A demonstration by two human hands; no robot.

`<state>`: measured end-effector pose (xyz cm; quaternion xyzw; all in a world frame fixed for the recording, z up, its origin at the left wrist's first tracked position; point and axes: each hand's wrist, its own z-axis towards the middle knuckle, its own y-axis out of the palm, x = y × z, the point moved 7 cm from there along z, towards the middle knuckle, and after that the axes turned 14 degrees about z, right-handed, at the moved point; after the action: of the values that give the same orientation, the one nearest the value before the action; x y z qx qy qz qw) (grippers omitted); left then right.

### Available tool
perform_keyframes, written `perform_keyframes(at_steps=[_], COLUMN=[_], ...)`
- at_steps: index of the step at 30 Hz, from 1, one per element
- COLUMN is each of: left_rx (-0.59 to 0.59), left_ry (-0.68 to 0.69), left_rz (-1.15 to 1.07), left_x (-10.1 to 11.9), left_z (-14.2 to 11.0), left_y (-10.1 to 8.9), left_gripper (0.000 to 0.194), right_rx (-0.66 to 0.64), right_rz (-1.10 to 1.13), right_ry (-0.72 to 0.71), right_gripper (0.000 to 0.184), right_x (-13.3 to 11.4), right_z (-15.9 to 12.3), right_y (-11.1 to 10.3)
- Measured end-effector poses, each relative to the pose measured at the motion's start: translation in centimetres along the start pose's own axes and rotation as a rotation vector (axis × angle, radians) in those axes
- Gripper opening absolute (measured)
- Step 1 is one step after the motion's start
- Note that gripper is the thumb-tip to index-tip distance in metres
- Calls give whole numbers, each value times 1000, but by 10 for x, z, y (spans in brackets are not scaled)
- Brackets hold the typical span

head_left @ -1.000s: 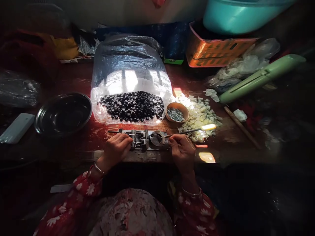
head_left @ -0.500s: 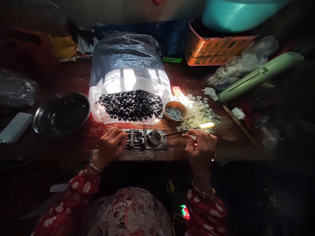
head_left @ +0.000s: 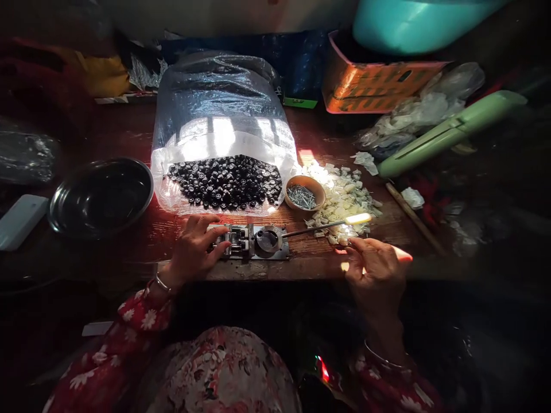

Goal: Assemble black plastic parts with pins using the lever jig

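On the table's front edge lies a small metal jig (head_left: 249,244) with a spring-and-rod clamp at its left end and a round disc at its right. From the disc a long lever (head_left: 316,229) sticks out to the right, its pale tip sunlit. My left hand (head_left: 196,246) holds the jig's left end between thumb and fingers. Beside the near edge of a pile of small pale plastic pieces (head_left: 344,195), my right hand (head_left: 379,269) has thumb and forefinger drawn together. Whatever is between those fingertips is too small to make out.
A clear bag (head_left: 224,132) spills small black round pieces (head_left: 228,180) behind the jig. Right of them stands a bowl of nails (head_left: 303,196). A metal basin (head_left: 103,198) sits left; a wooden stick (head_left: 413,218), green tube (head_left: 451,135) and orange basket (head_left: 379,86) lie right.
My right hand has left the lever and moved right, to the near edge of the pale pieces. The left hand's thumb and fingers have spread further over the jig's left end.
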<state>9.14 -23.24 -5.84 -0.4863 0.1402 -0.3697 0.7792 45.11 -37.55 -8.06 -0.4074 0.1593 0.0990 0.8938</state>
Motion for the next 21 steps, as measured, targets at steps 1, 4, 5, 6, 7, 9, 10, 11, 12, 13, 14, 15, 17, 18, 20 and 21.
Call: perform_keyframes(at_steps=[1,4,5,6,7,9,10,11,12,13,14,15,17,18,20,21], left_rx=[-38,-161,-188,-205,-214,-218,-217,-218,-220,-225,-229,-237,-246,-245,-226,-207], left_ry=[25,75,78,75,70,61,59,57,54,51,50,50,51,50,45,42], left_rz=[5,-1,-15,-33,-49,-64,-62,-59,-58,-56,-53,-46,-22,-8,9,9], left_x=[6,19,21,21,20,18,17,17,17,17,17,17,17,15,10,7], left_z=[6,18,21,23,24,25,24,24,23,23,22,22,21,20,17,15], left_y=[4,16,20,22,24,26,26,26,25,24,23,23,21,20,17,15], left_gripper=[20,25,25,25,25,26,26,27,27,26,25,25,27,29,35,39], right_rx=[-12,-82,-107,-130,-166,-220,-235,-237,-234,-236,-249,-279,-395,-449,-591,-663], right_rz=[-15,-57,-58,-48,-41,-65,-97,-137,-177,-204,-219,-219,-123,-55,132,226], right_ry=[2,41,59,71,77,70,60,48,36,24,16,9,16,46,143,207], right_gripper=[29,35,36,34,32,26,24,23,23,23,24,26,35,39,44,47], right_x=[0,4,7,11,14,19,20,19,16,13,8,2,-10,-16,-27,-32], right_z=[8,34,41,48,52,54,51,47,41,33,24,14,-8,-18,-40,-49], right_y=[1,13,19,24,29,35,35,31,26,19,12,5,-5,-9,-11,-10])
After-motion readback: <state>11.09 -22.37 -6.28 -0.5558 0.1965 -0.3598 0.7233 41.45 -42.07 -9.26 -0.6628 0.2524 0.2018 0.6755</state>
